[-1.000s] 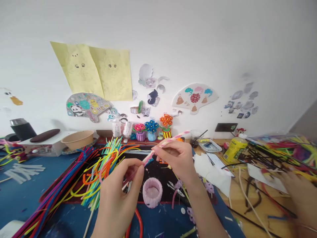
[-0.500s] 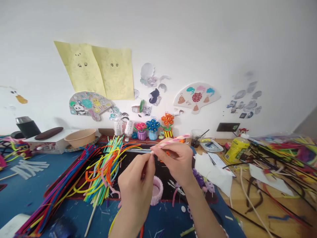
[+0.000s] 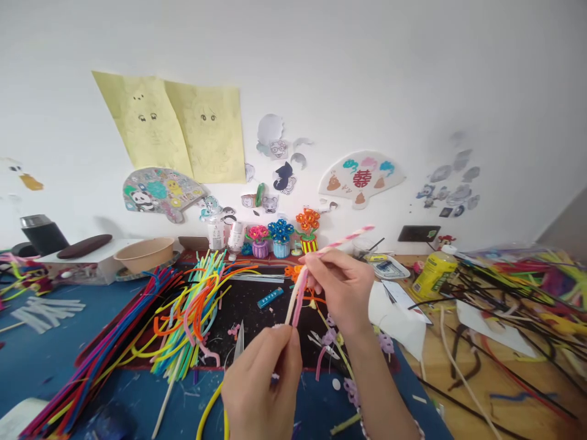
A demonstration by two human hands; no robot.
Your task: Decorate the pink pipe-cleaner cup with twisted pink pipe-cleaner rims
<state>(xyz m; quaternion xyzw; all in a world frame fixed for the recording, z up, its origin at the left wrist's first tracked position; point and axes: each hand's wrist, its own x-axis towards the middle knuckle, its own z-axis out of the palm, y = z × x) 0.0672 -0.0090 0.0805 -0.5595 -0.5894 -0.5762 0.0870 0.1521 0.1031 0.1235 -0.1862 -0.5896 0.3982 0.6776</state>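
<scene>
My right hand point(image 3: 342, 284) pinches a pair of pipe cleaners, one pink point(image 3: 299, 299) and one white point(image 3: 292, 300). Past its fingers they are twisted into a striped length point(image 3: 351, 237) that points up to the right. Below, my left hand point(image 3: 266, 376) grips the lower part of both strands, which run side by side and untwisted between my hands. A metal blade point(image 3: 239, 342) shows just beyond my left hand. Purple pipe-cleaner flowers point(image 3: 329, 337) lie under my right wrist.
A heap of coloured pipe cleaners point(image 3: 192, 324) lies to the left on a dark mat. Three small potted pipe-cleaner flowers, including an orange one point(image 3: 308, 223), stand by the wall. A yellow bottle point(image 3: 433, 272) and loose black stems are on the right.
My hands have moved apart, the left one down and the right one slightly right, exposing the two strands between them. The pink fuzzy ring seen earlier is now hidden.
</scene>
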